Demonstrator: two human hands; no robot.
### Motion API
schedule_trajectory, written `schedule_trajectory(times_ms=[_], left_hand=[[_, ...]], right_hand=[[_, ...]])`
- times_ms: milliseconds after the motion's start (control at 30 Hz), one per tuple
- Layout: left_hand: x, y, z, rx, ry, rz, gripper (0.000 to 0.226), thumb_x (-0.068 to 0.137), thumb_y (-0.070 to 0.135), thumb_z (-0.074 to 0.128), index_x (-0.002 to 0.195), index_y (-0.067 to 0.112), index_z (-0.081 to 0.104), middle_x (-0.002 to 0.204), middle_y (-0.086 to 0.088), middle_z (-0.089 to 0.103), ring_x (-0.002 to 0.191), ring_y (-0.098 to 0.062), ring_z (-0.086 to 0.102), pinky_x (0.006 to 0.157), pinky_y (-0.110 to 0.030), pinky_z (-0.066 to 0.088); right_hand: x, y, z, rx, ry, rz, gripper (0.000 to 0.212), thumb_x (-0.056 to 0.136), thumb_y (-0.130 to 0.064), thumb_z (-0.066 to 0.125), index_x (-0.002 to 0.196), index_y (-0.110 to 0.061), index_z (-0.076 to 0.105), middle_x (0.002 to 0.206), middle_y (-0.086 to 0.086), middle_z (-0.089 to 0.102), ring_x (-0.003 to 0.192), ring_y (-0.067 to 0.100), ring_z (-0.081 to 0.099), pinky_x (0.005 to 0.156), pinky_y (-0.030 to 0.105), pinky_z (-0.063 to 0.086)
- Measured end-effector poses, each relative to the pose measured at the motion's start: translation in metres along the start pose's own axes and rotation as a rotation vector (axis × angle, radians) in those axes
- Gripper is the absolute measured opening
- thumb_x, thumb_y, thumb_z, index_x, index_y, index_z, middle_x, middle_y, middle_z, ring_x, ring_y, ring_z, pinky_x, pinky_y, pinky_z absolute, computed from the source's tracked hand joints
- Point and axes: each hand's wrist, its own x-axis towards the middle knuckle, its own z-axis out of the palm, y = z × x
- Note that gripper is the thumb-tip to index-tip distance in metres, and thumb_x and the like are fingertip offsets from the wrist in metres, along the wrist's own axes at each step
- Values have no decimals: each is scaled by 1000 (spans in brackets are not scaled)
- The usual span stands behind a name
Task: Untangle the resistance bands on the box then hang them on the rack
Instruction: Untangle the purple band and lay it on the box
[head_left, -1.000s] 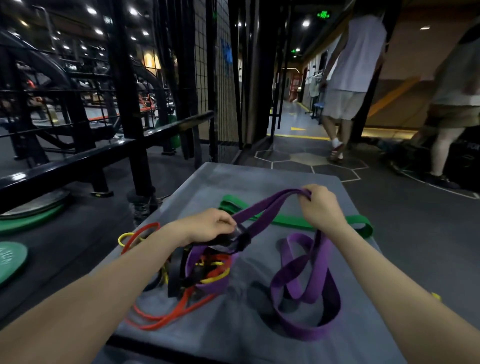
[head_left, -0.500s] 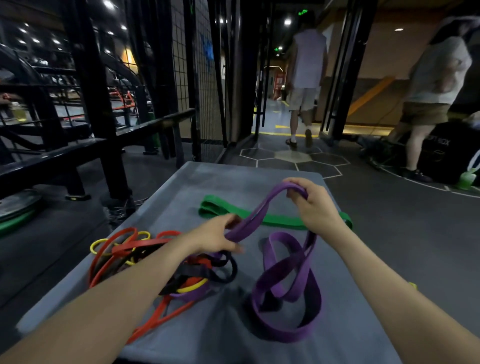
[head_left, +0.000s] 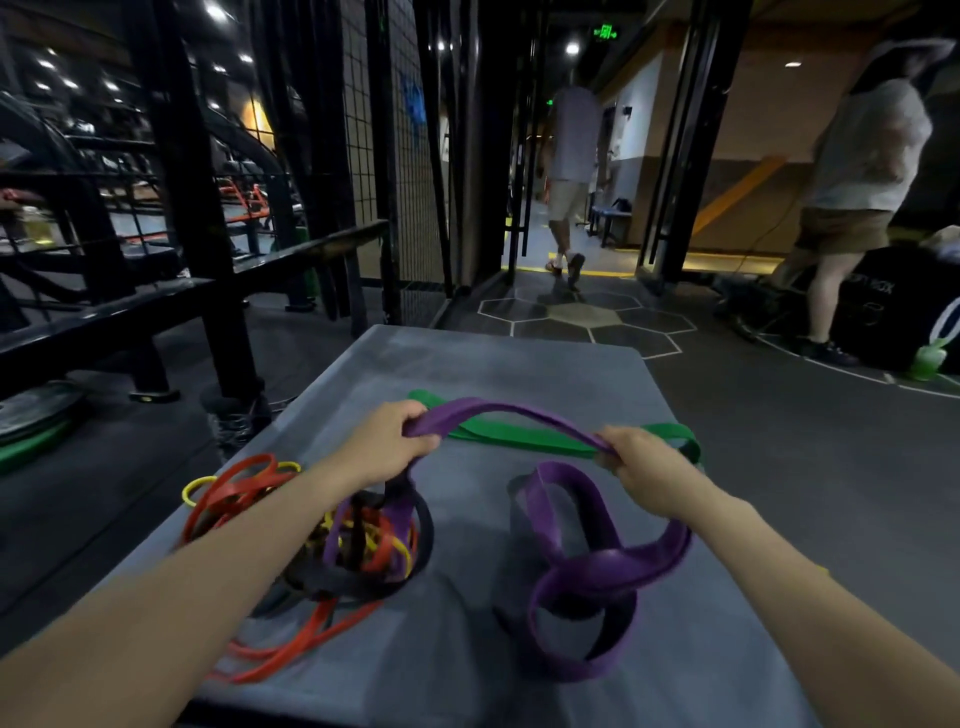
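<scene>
While the big grey box (head_left: 519, 364) sits on the floor, a green band (head_left: 524, 435) lies flat on it. The purple band (head_left: 587, 577) loops beside a messy pile of bands (head_left: 363, 540). The left hand (head_left: 387, 447) and right hand (head_left: 641, 460) both squeeze the purple band's top part, lifted up.

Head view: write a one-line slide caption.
Both hands, left and right, stretch a purple band above a grey box beside tangled bands.
</scene>
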Motion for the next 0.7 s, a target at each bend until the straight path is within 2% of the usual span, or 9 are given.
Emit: schedule_trajectory(times_ms=[67, 133, 233, 333, 400, 500, 600, 667, 700], left_hand=[[-3, -2, 8, 20, -16, -3, 5, 84, 13, 65, 83, 10, 60, 75, -7, 58, 74, -20, 53, 63, -29, 34], [-7, -5, 14, 45, -48, 3, 12, 83, 13, 65, 76, 16, 56, 70, -3, 54, 72, -20, 53, 65, -32, 35], [-12, 0, 22, 106, -83, 51, 14, 82, 19, 64, 72, 20, 54, 68, 1, 53, 72, -24, 58, 63, -36, 41], [-13, 16, 35, 113, -91, 83, 29, 83, 20, 64, 63, 29, 46, 71, 5, 51, 72, -17, 53, 60, -29, 33], [-14, 20, 40, 116, -94, 77, 33, 82, 22, 66, 60, 31, 43, 68, 8, 48, 72, -19, 54, 61, -29, 35], [-21, 12, 29, 106, -195, 94, 14, 76, 24, 73, 77, 21, 60, 75, 3, 57, 75, -17, 56, 64, -29, 39], [-28, -8, 2, 221, -337, 55, 48, 74, 56, 67, 106, 21, 60, 100, 3, 59, 91, -13, 54, 77, -24, 41], [-30, -25, -15, 250, -418, -5, 91, 60, 91, 33, 121, 28, 56, 121, 7, 56, 111, -12, 51, 98, -28, 39], [-30, -37, -19, 161, -442, -60, 103, 52, 98, 18, 122, 33, 56, 127, 10, 55, 117, -10, 50, 105, -29, 34]], right_hand=[[-1, -8, 3, -147, -139, 1, 55, 90, -41, 54, 134, -14, 38, 135, 8, 46, 127, 27, 40, 98, 35, 32], [0, -26, 0, -106, -111, -32, 86, 82, -53, 60, 146, -14, 20, 147, 6, 33, 135, 26, 30, 109, 37, 24], [5, -69, 1, -26, 70, -198, 95, 78, -50, 65, 148, -9, 16, 150, 7, 28, 136, 26, 27, 112, 32, 21], [13, -96, 17, -84, 47, -246, 82, 81, -37, 67, 143, -6, 24, 145, 11, 35, 131, 28, 33, 108, 32, 26], [17, -98, 28, -126, 28, -223, 57, 84, -27, 63, 132, -7, 39, 133, 12, 47, 121, 31, 44, 99, 34, 35], [20, -96, 40, -95, -15, -192, 24, 92, -24, 49, 111, -11, 48, 117, 12, 57, 108, 33, 55, 81, 37, 43], [22, -97, 45, -64, -110, -224, 20, 93, -19, 44, 110, -10, 47, 117, 15, 58, 106, 34, 55, 78, 37, 42], [23, -96, 42, 83, -103, -247, 19, 90, -13, 47, 108, -6, 49, 112, 19, 60, 102, 34, 56, 81, 37, 42], [23, -95, 39, 185, -82, -269, 17, 89, -8, 48, 104, -3, 51, 108, 21, 60, 99, 33, 57, 79, 34, 40]])
